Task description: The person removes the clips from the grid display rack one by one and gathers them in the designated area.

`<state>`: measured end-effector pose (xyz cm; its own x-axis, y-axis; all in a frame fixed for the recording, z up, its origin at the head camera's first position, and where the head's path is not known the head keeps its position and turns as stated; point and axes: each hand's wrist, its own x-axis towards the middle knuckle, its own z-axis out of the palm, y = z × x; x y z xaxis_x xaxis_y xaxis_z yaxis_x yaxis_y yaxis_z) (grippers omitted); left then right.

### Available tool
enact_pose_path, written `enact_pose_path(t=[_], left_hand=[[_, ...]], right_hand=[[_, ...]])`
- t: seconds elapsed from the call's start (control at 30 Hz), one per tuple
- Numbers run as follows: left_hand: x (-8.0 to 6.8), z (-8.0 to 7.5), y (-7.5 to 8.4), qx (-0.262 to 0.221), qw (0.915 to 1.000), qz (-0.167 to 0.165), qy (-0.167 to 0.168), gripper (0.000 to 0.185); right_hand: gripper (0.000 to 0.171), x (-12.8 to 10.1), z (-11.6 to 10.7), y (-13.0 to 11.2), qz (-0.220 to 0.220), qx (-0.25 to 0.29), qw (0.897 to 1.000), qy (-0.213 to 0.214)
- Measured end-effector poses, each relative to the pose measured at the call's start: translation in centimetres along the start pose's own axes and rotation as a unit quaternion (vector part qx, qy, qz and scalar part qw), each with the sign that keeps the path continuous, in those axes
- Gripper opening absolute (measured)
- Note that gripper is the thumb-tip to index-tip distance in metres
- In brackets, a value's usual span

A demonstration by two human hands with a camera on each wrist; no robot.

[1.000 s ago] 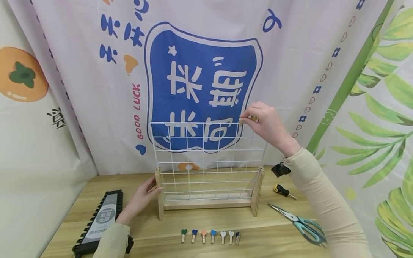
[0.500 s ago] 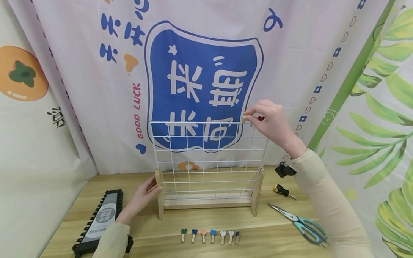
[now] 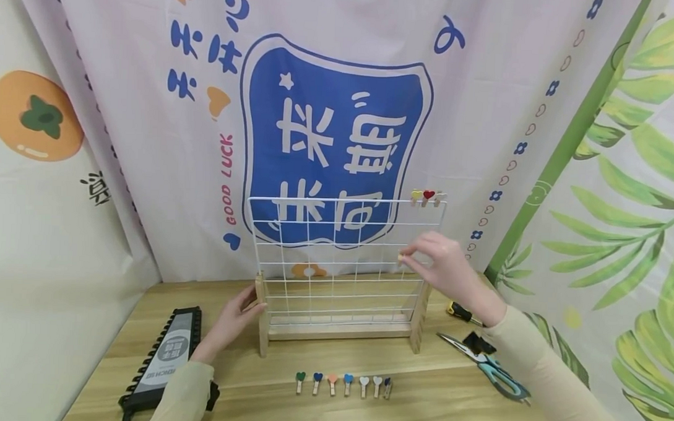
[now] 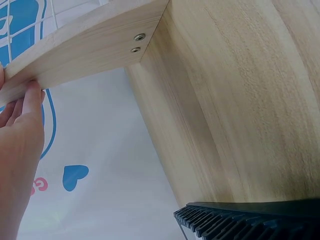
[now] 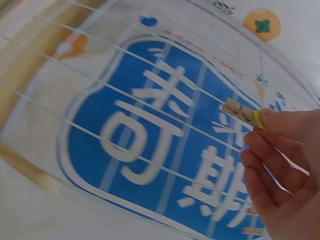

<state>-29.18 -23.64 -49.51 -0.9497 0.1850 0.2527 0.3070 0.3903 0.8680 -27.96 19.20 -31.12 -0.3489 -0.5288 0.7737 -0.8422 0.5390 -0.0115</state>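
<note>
Now lowered from the top rail (image 3: 315, 199) to the near side of the wire grid (image 3: 283, 264), pinching a yellow-marked clip (image 5: 239, 111) in the right hand (image 3: 438, 258), seemingly not yet fastened. Uncovering at far right a yellow clip (image 3: 416, 196), red clip (image 3: 428, 194) and white clip (image 3: 439, 197). At left, gripping the wooden upright (image 3: 263, 329) with the left hand (image 3: 235, 315).

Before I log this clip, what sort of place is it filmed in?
Probably a small indoor tabletop workspace, perhaps a makeshift one: a wood-grain table, a printed curtain hanging close behind it, and scissors lying on its right side.
</note>
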Motion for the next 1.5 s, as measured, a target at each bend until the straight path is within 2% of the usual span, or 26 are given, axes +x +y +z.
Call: enact_pose_path(t=[0.17,0.3,0.5,0.63,0.73,0.9,1.1,1.27,1.37,1.5], left_hand=[[0.0,0.0,0.1,-0.006,1.0,-0.001,-0.003,0.065],[0.0,0.1,0.1,0.0,1.0,-0.002,-0.003,0.066],[-0.1,0.0,0.1,0.002,1.0,-0.003,-0.003,0.066],[-0.1,-0.1,0.3,0.001,1.0,0.003,-0.002,0.065],[0.0,-0.1,0.4,0.0,1.0,0.004,-0.001,0.065],[0.0,-0.1,0.3,0.001,1.0,0.001,0.0,0.065],[0.0,0.0,0.3,0.008,1.0,0.001,0.002,0.063],[0.0,0.0,0.4,0.012,0.9999,0.007,0.004,0.062],[0.0,0.0,0.4,0.011,0.9999,0.006,0.003,0.062],[0.0,0.0,0.4,0.007,1.0,0.004,0.0,0.063]], right_hand=[[0.014,-4.1,2.7,0.0,0.006,0.016,1.0,-0.019],[0.013,-7.5,4.7,-0.5,0.04,0.029,0.997,-0.053],[0.009,-11.7,7.1,-1.6,0.115,0.06,0.985,-0.112],[0.006,-13.8,8.3,-1.9,0.14,0.074,0.976,-0.15],[0.005,-15.2,9.0,-2.2,0.16,0.089,0.966,-0.183],[0.005,-17.2,9.8,-2.5,0.208,0.126,0.94,-0.24],[0.004,-18.8,10.1,-2.2,0.263,0.176,0.91,-0.267],[0.005,-19.6,10.3,-1.9,0.299,0.193,0.887,-0.296],[0.006,-20.0,10.5,-1.7,0.306,0.201,0.879,-0.306],[0.009,-20.4,10.7,-1.6,0.306,0.216,0.875,-0.306]])
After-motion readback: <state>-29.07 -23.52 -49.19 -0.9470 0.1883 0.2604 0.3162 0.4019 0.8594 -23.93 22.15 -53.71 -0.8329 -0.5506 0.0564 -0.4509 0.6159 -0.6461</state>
